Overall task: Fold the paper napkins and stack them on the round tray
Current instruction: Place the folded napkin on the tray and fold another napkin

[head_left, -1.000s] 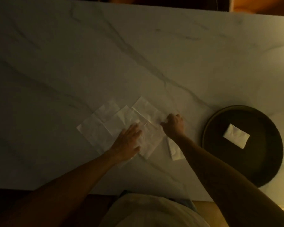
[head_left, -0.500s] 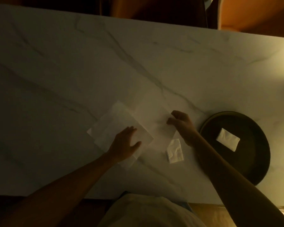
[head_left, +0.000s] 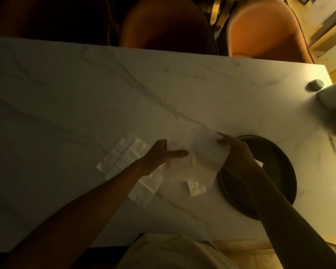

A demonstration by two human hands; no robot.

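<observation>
Both hands hold one unfolded white paper napkin [head_left: 200, 162] lifted above the marble table. My right hand [head_left: 235, 152] pinches its right edge near the top corner. My left hand [head_left: 161, 155] grips its left side, thumb pointing right. More unfolded napkins [head_left: 128, 162] lie flat on the table under my left forearm. A small folded napkin [head_left: 195, 188] lies on the table below the lifted one. The dark round tray [head_left: 279, 171] sits to the right, partly hidden by my right arm; a white corner of a folded napkin [head_left: 259, 163] shows on it.
Two brown upholstered chairs [head_left: 266, 30] stand beyond the table's far edge. A small round grey object [head_left: 316, 84] and a blurred white object [head_left: 334, 98] sit at the table's far right corner. The table's near edge runs just in front of my torso.
My right hand lifted one napkin off the pile and carried it rightward toward the tray. My left hand left the pile and took the napkin's left side. The camera tilted up.
</observation>
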